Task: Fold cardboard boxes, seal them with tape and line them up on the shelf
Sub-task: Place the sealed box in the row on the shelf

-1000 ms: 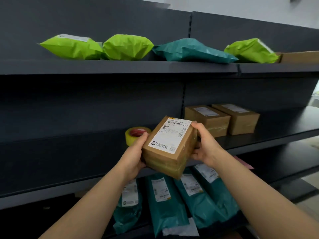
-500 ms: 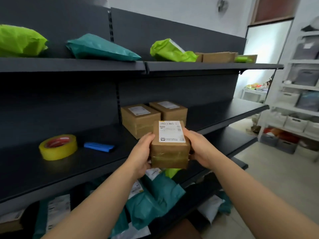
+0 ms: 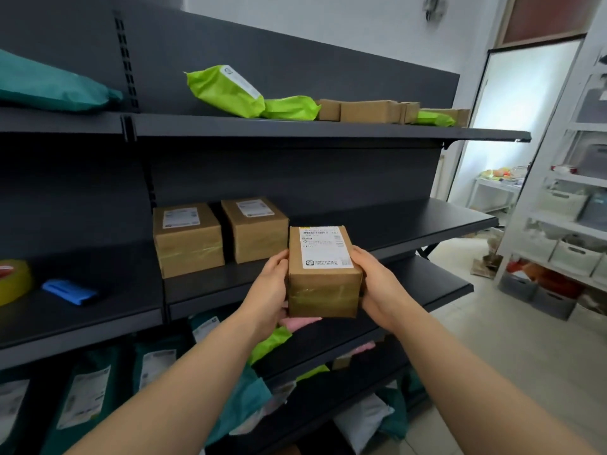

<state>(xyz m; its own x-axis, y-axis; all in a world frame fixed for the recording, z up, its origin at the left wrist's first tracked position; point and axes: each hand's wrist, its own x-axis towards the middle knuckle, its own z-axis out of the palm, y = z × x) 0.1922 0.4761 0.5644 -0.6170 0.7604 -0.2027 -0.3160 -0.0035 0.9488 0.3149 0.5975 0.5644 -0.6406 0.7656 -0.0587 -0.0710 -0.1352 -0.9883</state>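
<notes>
Both hands grip one taped cardboard box [image 3: 323, 274]: the left hand [image 3: 267, 295] on its left side, the right hand [image 3: 377, 290] on its right. It is above the front edge of the middle shelf [image 3: 410, 224], just right of two boxes [image 3: 216, 236] standing there.

Arms fwd; L hand [image 3: 267, 292], R hand [image 3: 376, 287] grip box [image 3: 323, 290] sides.

White wall [image 3: 295, 24], pale floor [image 3: 492, 356] — bright doorway [image 3: 525, 110].

Box label [image 3: 323, 246] print illegible
</notes>
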